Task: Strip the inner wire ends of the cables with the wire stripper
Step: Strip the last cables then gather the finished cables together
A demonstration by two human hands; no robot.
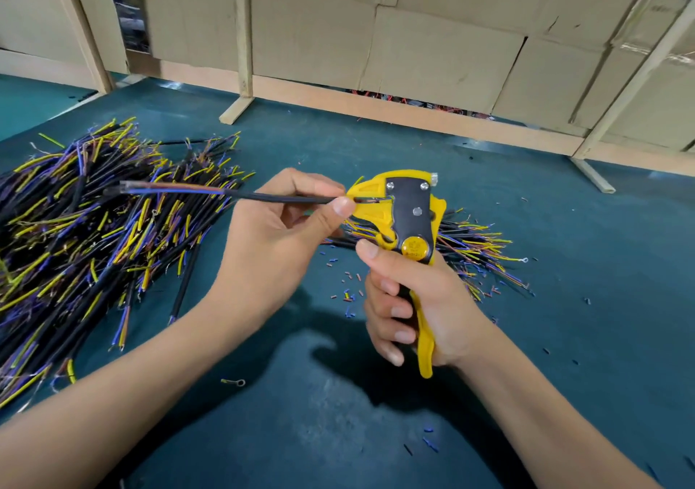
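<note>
My right hand (417,300) is wrapped around the handles of a yellow and black wire stripper (408,221), held upright with its jaws facing left. My left hand (286,225) pinches a short black cable (263,197) between thumb and fingers. The cable lies level, and its right end reaches into the stripper's jaws. Blue and brown inner wires stick out of its left end. A big heap of black cables (86,233) with yellow, blue and brown inner wires lies at the left. A smaller bundle of cables (474,251) lies behind the stripper.
Small bits of coloured insulation (348,293) are scattered on the dark teal table mat (301,413) under my hands. A loose ring terminal (235,382) lies near my left forearm. Cardboard panels on a wooden frame (376,56) close off the far side of the table.
</note>
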